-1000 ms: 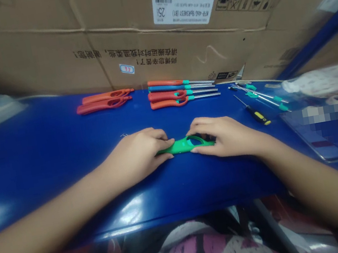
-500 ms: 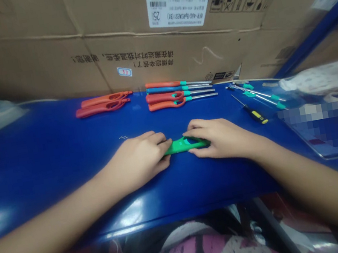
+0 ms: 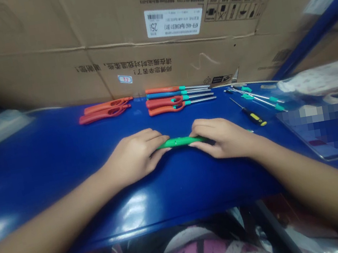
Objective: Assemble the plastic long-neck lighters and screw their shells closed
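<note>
A green lighter handle [image 3: 180,142] lies level between my two hands, its narrow edge facing me. My left hand [image 3: 141,152] pinches its left end between thumb and fingers. Round the right end, the fingers and thumb of my right hand [image 3: 218,137] are closed, hiding that tip. Beyond my hands lies a stack of long-necked lighters [image 3: 165,101] with orange, red and blue handles and metal tubes. Left of them rest two orange-red handles [image 3: 104,111] without tubes.
To the right lie several metal tubes with teal parts [image 3: 262,100], a black-and-yellow screwdriver [image 3: 253,116] and a phone-like flat object [image 3: 317,140]. A large cardboard box [image 3: 49,68] stands along the back of the blue table [image 3: 180,193]. White cloth [image 3: 317,80] lies at far right.
The green handle has turned about its length, so its narrow edge faces me instead of its open loop. Both hands keep hold; my left hand has shifted slightly left.
</note>
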`<move>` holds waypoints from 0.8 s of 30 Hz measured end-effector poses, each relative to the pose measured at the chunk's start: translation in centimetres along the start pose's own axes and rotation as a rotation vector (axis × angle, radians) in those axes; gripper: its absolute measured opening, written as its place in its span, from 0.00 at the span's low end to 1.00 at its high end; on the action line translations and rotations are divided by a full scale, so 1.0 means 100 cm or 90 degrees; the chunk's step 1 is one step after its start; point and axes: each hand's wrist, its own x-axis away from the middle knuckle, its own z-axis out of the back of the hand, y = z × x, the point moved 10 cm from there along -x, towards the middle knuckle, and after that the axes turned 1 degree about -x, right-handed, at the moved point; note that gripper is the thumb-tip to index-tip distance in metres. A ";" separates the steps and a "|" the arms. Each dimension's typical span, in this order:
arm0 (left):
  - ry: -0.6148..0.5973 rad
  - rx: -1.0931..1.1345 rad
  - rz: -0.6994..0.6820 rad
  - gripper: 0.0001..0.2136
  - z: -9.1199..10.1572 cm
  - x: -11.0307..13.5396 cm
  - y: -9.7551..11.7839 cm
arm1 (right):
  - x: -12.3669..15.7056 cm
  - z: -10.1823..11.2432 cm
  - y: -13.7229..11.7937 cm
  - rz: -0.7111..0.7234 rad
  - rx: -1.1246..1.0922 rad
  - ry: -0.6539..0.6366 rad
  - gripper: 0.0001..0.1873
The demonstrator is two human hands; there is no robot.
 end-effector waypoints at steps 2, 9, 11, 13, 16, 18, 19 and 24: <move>0.000 0.008 -0.001 0.14 0.000 0.000 0.001 | 0.000 0.000 -0.003 0.011 0.010 0.004 0.11; 0.058 0.054 0.003 0.13 0.009 -0.002 0.000 | 0.000 0.007 0.008 -0.033 0.012 0.014 0.09; 0.102 0.076 -0.001 0.13 0.017 -0.002 -0.003 | 0.000 0.011 0.013 -0.047 0.007 0.020 0.07; 0.126 0.095 -0.009 0.13 0.022 -0.002 -0.005 | 0.001 0.015 0.016 -0.057 0.006 0.030 0.06; 0.127 0.117 -0.006 0.11 0.025 -0.001 -0.007 | 0.002 0.019 0.019 -0.066 -0.004 0.049 0.05; 0.135 0.130 0.017 0.10 0.027 0.000 -0.009 | 0.001 0.019 0.019 -0.064 -0.011 0.056 0.05; 0.140 0.136 0.037 0.10 0.027 0.000 -0.011 | 0.001 0.019 0.019 -0.063 -0.011 0.059 0.06; 0.144 0.197 0.161 0.13 0.017 0.002 -0.025 | 0.000 0.020 0.021 -0.089 -0.010 0.074 0.08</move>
